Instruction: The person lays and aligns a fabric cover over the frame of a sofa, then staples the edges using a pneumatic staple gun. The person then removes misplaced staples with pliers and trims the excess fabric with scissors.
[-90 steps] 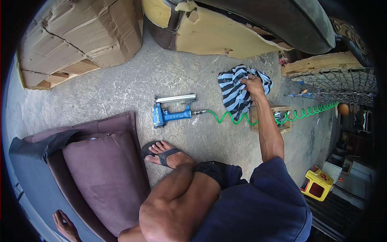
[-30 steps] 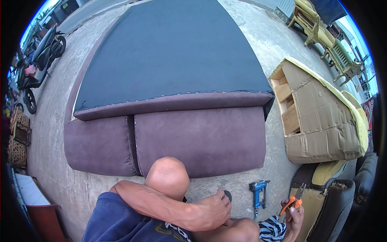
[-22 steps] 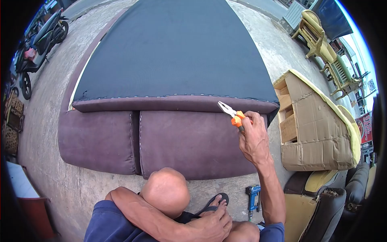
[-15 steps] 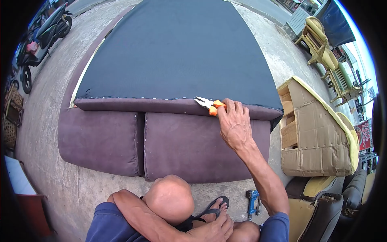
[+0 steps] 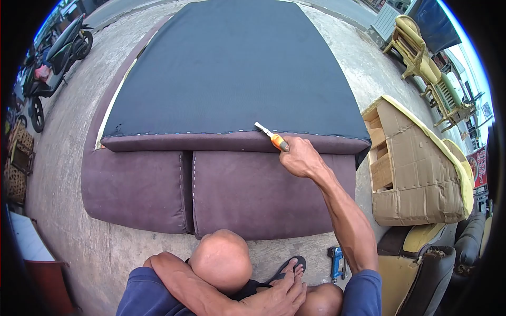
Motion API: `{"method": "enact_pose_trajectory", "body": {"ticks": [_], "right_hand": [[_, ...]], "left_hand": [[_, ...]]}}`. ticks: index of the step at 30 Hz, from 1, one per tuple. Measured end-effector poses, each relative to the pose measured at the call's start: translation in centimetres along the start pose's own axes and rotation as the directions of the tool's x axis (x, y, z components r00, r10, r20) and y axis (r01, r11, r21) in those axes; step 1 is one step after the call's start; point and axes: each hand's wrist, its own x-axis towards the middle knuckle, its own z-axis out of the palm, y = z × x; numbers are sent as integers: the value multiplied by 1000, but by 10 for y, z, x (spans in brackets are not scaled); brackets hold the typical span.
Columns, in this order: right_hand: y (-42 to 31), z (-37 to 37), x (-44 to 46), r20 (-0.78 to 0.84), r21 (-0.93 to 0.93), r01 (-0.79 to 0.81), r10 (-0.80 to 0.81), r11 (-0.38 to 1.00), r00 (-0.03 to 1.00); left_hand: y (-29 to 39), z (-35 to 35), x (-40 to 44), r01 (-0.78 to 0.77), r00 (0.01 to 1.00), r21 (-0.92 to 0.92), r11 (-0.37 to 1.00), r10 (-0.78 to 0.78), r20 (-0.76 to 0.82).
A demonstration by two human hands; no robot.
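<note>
My right hand is wrapped round the orange-handled pliers. The silver jaws point up and left, over the row of staples along the edge of the dark fabric. Seen edge-on, the jaws do not show whether they are apart. That fabric covers a large upholstered piece with a purple border strip below the staples. My left hand lies across my bent legs, fingers stretched out and holding nothing. Two purple cushioned sections lie between me and the strip, with a dark gap between them.
A blue staple gun lies on the concrete by my right knee. To the right stands a cardboard-covered furniture frame, with dark padded pieces nearer me. A motorbike is parked at left, and carved chair frames stand at far right.
My right hand has rolled over, turning the pliers from flat with spread jaws to edge-on. It has dropped slightly. My left hand stays on my legs.
</note>
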Motion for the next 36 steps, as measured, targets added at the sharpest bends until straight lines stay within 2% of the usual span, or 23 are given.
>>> {"method": "enact_pose_trajectory", "body": {"ticks": [2,3,5,6,8,10,12,13,14,15,16,18,19,20,22,24,26,27,28,29,32,34,36], "right_hand": [[11,3,0,158,395,-183,130,900,979],[16,10,-6,150,396,-175,124,902,981],[29,30,-26,37,784,-79,81,615,996],[46,34,-39,18,836,-56,75,546,997],[72,28,-84,-121,867,61,91,495,988],[125,39,-132,-340,862,186,266,472,902],[174,52,-182,-461,880,248,596,406,658],[194,61,-214,-442,897,249,757,365,482],[218,71,-243,-437,897,258,810,359,392],[247,81,-267,-292,931,292,926,219,237],[274,97,-296,-113,933,353,990,74,90],[330,142,-348,7,994,-107,997,2,79],[349,162,-368,77,928,-369,995,-46,70],[344,175,-385,108,935,-342,994,-90,32],[333,177,-389,-171,660,-750,965,-38,-199],[319,192,-387,-559,428,-899,754,-93,-345],[309,199,-389,-728,258,-939,685,229,-33],[301,198,-391,-564,304,-824,787,478,249],[301,212,-385,-378,336,-787,839,517,390],[295,224,-378,-449,249,-824,814,509,368],[321,246,-376,-482,369,-727,788,578,382],[308,231,-369,-542,496,-619,774,609,328],[279,205,-371,-554,590,-550,792,591,256]], "left_hand": [[2,-11,-6,-9,996,10,1000,10,-86],[3,-13,-6,-9,996,20,1000,10,-85],[0,-17,-5,-114,993,-72,991,115,2],[-5,-21,-7,-126,992,-69,990,127,12],[-21,-29,-8,-132,989,-374,918,146,8],[-55,-32,-6,-128,990,-411,903,139,-2],[-71,-33,5,-193,978,-436,879,207,-17],[-73,-36,13,20,994,-343,939,18,107],[-75,-37,24,214,965,-217,952,-171,198],[-74,-31,33,111,978,-226,968,-66,195],[-69,-23,36,128,957,-196,972,-70,282],[-65,-11,46,72,932,-151,986,-13,361],[-66,-5,52,67,907,-290,955,63,416],[-66,-4,57,89,867,-420,903,137,480],[-70,-1,76,69,851,-355,932,131,509],[-69,-2,91,109,833,-205,973,23,552],[-63,-12,113,65,808,-148,987,35,589],[-61,-15,121,63,784,-91,994,7,621],[-61,-12,127,-7,781,-91,996,62,622],[-59,-11,138,-72,764,-107,992,124,633],[-51,0,172,-280,648,-237,930,365,668],[-47,24,205,-204,517,-524,827,545,660],[-33,60,237,97,602,-728,678,543,586]]}}
